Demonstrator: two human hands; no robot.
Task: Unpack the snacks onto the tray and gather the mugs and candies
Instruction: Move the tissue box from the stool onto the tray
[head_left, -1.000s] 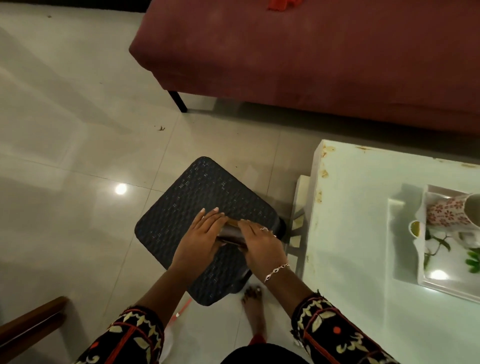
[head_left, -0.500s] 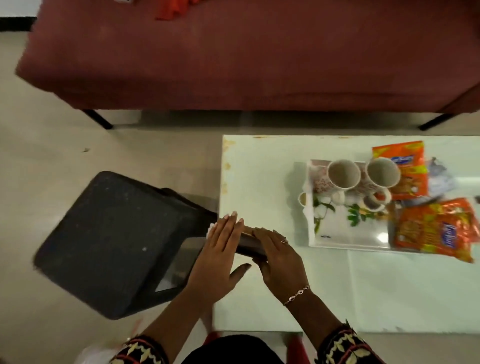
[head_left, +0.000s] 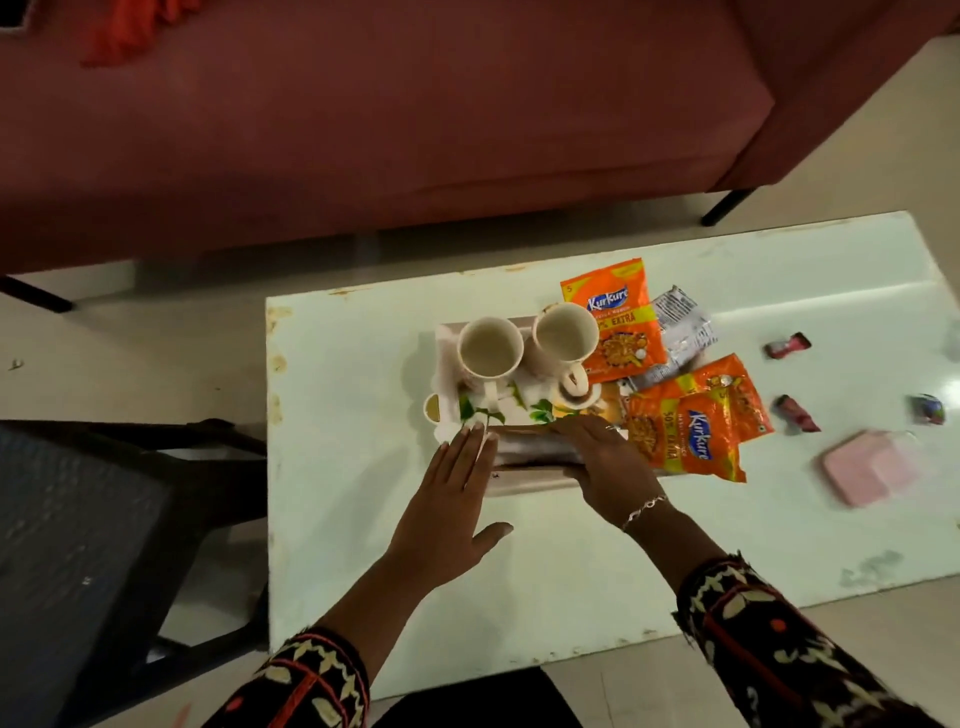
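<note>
Snack roll (head_left: 530, 449): brought across from the black stool (head_left: 78, 519), now held at the floral tray's (head_left: 442, 358) near edge, grasped by the right hand (head_left: 597, 452), steadied by the flat left hand (head_left: 452, 499). Mugs (head_left: 488, 348) are trayed; candies (head_left: 795, 413) remain ungathered.

Dark packet (head_left: 530, 448) half under right hand (head_left: 597, 457)

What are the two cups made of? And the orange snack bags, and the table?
The two cups look like glazed ceramic: thick pale walls, smooth rims, a looped handle. The orange snack bags look like thin plastic film: glossy, crinkled, printed. The table top seems painted or glass-covered: it shines with reflections, and brownish chips show at its edge.
</note>
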